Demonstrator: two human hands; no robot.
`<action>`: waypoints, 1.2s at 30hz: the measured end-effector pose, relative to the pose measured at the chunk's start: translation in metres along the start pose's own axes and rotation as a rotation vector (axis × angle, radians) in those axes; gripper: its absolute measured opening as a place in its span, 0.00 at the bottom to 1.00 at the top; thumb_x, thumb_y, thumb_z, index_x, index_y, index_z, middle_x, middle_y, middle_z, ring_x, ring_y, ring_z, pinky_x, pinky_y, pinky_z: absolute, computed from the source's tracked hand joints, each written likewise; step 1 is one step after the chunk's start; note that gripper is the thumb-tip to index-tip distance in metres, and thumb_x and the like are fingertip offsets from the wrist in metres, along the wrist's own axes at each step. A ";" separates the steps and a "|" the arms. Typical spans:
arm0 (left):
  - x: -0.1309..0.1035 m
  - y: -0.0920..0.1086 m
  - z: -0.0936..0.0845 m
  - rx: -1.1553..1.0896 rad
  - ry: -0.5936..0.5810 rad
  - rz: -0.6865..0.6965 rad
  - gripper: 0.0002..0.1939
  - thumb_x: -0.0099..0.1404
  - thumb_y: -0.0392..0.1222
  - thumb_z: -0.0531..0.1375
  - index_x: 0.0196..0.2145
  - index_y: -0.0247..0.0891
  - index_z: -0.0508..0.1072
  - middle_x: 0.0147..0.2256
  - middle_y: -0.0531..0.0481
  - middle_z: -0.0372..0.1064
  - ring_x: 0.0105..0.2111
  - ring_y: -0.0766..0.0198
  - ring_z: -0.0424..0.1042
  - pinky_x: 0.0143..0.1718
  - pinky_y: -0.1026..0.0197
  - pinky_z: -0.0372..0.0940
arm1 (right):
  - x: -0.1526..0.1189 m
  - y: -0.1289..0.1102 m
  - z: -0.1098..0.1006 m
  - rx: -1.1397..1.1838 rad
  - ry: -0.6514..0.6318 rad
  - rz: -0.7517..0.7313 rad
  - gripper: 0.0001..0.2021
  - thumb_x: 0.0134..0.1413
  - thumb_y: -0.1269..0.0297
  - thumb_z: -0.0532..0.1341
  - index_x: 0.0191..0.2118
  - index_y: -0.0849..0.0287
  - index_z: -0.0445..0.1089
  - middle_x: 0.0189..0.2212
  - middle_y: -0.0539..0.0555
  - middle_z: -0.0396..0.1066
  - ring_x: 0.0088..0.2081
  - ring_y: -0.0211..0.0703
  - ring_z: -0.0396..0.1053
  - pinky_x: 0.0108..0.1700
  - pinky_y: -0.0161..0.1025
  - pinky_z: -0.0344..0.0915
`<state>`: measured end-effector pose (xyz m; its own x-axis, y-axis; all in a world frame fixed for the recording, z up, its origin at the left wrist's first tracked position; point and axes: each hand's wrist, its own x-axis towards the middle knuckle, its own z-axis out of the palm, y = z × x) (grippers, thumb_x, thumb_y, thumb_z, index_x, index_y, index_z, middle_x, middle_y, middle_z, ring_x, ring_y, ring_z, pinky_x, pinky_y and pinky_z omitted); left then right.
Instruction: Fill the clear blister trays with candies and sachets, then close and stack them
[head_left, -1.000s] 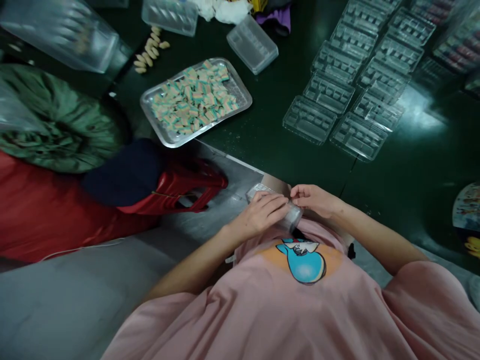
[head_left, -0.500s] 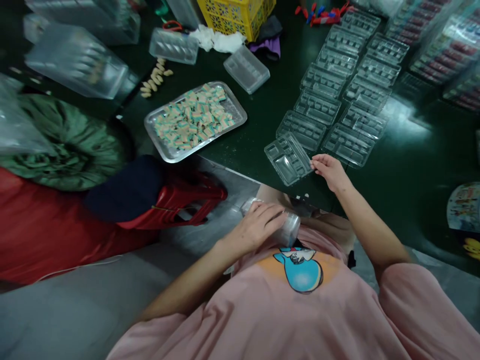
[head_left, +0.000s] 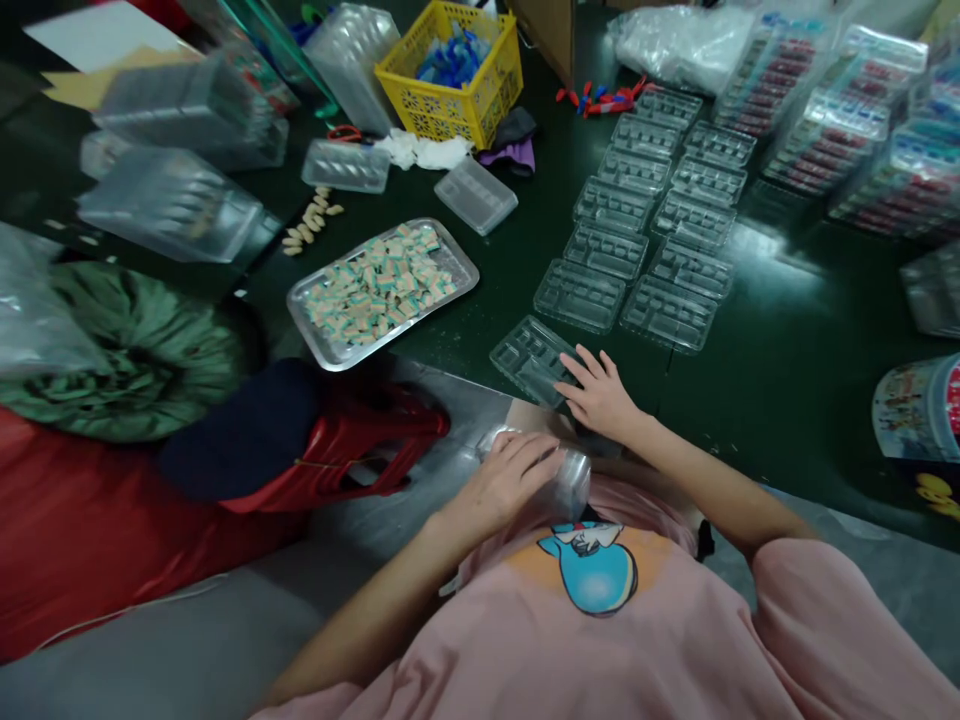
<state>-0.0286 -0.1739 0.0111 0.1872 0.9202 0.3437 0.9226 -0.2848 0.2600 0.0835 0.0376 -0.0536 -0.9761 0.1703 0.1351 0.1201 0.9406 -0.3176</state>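
Observation:
My left hand (head_left: pixel 517 478) is wrapped over a stack of clear plastic trays (head_left: pixel 574 485) at my lap. Near the table's front edge, a single clear compartment tray (head_left: pixel 529 355) lies at a slant on the dark green table (head_left: pixel 480 340). The spread fingers of my right hand (head_left: pixel 596 392) rest on or just over that tray's right end; whether they press on it cannot be told. Beyond it, two columns of similar clear trays (head_left: pixel 581 295) run away from me, their compartments showing nothing inside.
A metal tray (head_left: pixel 466 285) of small striped pieces sits left of centre. Behind it are a yellow basket (head_left: pixel 450 110) with blue items and a frosted tray (head_left: pixel 476 195). Stacks of filled packs (head_left: pixel 821 140) stand back right, a round tub (head_left: pixel 911 410) at right, a red stool (head_left: pixel 352 450) at left.
My right hand has let go of the single tray's edge and spread its fingers. That tray now lies lower and flatter, nearer the table edge. The view has tilted up, while my left hand keeps its hold.

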 end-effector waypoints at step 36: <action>0.121 0.008 0.044 -0.082 0.063 0.385 0.18 0.72 0.29 0.50 0.57 0.34 0.65 0.50 0.39 0.74 0.56 0.56 0.69 0.54 0.49 0.58 | -0.099 0.044 -0.097 1.667 -0.201 0.862 0.16 0.39 0.57 0.73 0.26 0.62 0.70 0.23 0.47 0.65 0.25 0.31 0.59 0.30 0.32 0.57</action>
<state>0.0167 -0.0527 0.0152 0.4908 0.7244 0.4841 0.7584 -0.6287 0.1720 0.2031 0.0910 0.0103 -0.7713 0.2285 -0.5940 0.3676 -0.6019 -0.7089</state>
